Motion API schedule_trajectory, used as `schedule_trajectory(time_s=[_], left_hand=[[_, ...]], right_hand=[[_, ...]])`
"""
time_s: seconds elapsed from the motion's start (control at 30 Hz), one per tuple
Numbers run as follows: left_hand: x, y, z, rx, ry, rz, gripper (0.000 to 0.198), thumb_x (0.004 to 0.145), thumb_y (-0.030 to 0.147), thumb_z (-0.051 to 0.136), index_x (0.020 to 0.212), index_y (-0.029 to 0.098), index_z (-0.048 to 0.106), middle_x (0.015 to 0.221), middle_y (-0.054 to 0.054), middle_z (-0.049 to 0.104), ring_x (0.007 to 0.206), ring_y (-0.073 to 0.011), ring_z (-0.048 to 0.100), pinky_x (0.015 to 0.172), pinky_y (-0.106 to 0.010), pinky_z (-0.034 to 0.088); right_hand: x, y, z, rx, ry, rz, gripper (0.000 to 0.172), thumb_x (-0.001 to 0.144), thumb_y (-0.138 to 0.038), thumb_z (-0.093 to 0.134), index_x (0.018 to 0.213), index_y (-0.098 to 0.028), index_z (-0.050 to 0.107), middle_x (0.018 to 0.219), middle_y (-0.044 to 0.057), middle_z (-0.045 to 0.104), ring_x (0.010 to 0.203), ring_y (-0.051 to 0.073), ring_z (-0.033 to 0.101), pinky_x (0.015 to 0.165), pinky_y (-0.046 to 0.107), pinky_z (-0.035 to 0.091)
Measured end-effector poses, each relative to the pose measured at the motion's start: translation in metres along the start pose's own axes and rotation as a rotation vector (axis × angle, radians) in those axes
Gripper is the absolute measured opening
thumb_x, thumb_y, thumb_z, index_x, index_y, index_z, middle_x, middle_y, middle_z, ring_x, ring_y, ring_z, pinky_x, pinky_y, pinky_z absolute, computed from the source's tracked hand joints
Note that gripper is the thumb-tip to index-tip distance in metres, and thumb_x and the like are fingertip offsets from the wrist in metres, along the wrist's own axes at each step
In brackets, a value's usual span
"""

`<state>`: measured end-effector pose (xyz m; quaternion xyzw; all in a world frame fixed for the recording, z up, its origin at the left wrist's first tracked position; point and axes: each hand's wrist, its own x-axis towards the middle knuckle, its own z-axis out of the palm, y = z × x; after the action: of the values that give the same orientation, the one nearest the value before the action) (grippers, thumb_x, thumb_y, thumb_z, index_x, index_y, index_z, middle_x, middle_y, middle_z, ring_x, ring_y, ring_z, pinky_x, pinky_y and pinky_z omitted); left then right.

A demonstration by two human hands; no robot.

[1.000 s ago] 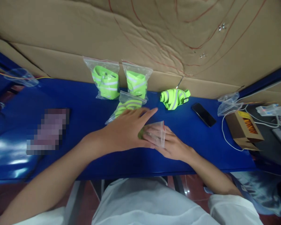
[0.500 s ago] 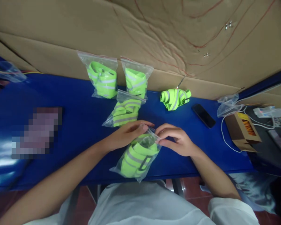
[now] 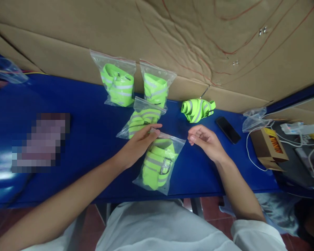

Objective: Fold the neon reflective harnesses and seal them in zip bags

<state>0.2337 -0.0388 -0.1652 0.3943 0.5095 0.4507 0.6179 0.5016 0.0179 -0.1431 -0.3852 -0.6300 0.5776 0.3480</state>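
My left hand (image 3: 140,144) pinches the top left corner of a clear zip bag (image 3: 159,164) with a coiled green reflective strap inside. To the right of that bag, my right hand (image 3: 205,141) is off it, its fingers curled together, and nothing shows in them. Just behind my left hand lies another bagged strap (image 3: 143,116), partly covered by the fingers. Two more bagged straps, one at the left (image 3: 117,85) and one beside it (image 3: 155,87), lean against the cardboard. An unbagged rolled green strap (image 3: 197,109) rests behind my right hand.
A black phone (image 3: 227,129) lies on the blue table (image 3: 94,122) at the right. Beyond it are an open cardboard box (image 3: 268,148), white cables and a crumpled clear bag (image 3: 256,118). A pixelated object (image 3: 43,143) lies at the left. Cardboard (image 3: 68,31) stands behind.
My right hand has let go of the bag's top edge and moved right. The bag now hangs straighter from my left hand, its top spread flat. The view has shifted slightly.
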Motion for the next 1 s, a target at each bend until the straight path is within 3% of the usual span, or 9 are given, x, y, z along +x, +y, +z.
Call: schedule_trajectory(time_s=[0.1,0.27,0.5,0.63,0.77,1.0], left_hand=[[0.0,-0.001,-0.002,-0.03,-0.05,0.003,0.062,0.093,0.058,0.073,0.144,0.025,0.062,0.112,-0.006,0.078,0.102,-0.0225,0.072,0.084,-0.028,0.055],[-0.001,0.002,-0.002,-0.203,-0.208,0.007,0.056,0.101,0.048,0.067,0.151,0.028,0.052,0.117,-0.008,0.08,0.11,-0.0245,0.075,0.09,-0.031,0.058],[-0.002,0.002,0.001,-0.237,-0.22,0.092,0.052,0.104,0.044,0.063,0.151,0.025,0.047,0.124,-0.012,0.078,0.12,-0.0284,0.074,0.105,-0.04,0.056],[-0.004,0.001,0.004,-0.224,-0.244,0.129,0.052,0.106,0.043,0.061,0.152,0.026,0.044,0.124,-0.012,0.078,0.125,-0.0279,0.072,0.105,-0.04,0.056],[-0.008,0.001,0.008,-0.22,-0.249,0.142,0.054,0.106,0.043,0.06,0.153,0.024,0.044,0.123,-0.012,0.078,0.13,-0.0285,0.069,0.102,-0.037,0.058],[-0.01,0.001,0.012,-0.187,-0.247,0.124,0.058,0.104,0.047,0.061,0.154,0.023,0.044,0.129,-0.015,0.076,0.123,-0.0291,0.073,0.101,-0.037,0.059]], right_hand=[[0.001,0.0,-0.003,-0.086,-0.052,0.095,0.043,0.085,-0.053,0.085,0.109,-0.02,0.073,0.099,0.005,0.073,0.081,0.014,0.066,0.072,0.026,0.055],[0.001,0.001,-0.006,-0.132,-0.224,0.221,0.042,0.091,-0.057,0.077,0.087,-0.016,0.071,0.074,0.002,0.067,0.068,0.012,0.06,0.065,0.024,0.049],[-0.004,-0.005,-0.001,-0.095,-0.245,0.261,0.04,0.087,-0.053,0.081,0.087,-0.015,0.068,0.074,0.0,0.062,0.065,0.01,0.051,0.06,0.022,0.038],[-0.006,-0.008,0.001,-0.067,-0.22,0.243,0.04,0.087,-0.049,0.082,0.08,-0.015,0.062,0.07,-0.003,0.055,0.063,0.008,0.045,0.059,0.022,0.033],[-0.005,-0.01,0.004,-0.066,-0.249,0.233,0.037,0.09,-0.049,0.079,0.089,-0.015,0.065,0.074,-0.002,0.058,0.066,0.009,0.048,0.061,0.022,0.037],[-0.006,-0.004,0.008,-0.111,-0.202,0.213,0.04,0.092,-0.053,0.076,0.083,-0.016,0.062,0.067,-0.004,0.051,0.059,0.008,0.04,0.057,0.022,0.033]])
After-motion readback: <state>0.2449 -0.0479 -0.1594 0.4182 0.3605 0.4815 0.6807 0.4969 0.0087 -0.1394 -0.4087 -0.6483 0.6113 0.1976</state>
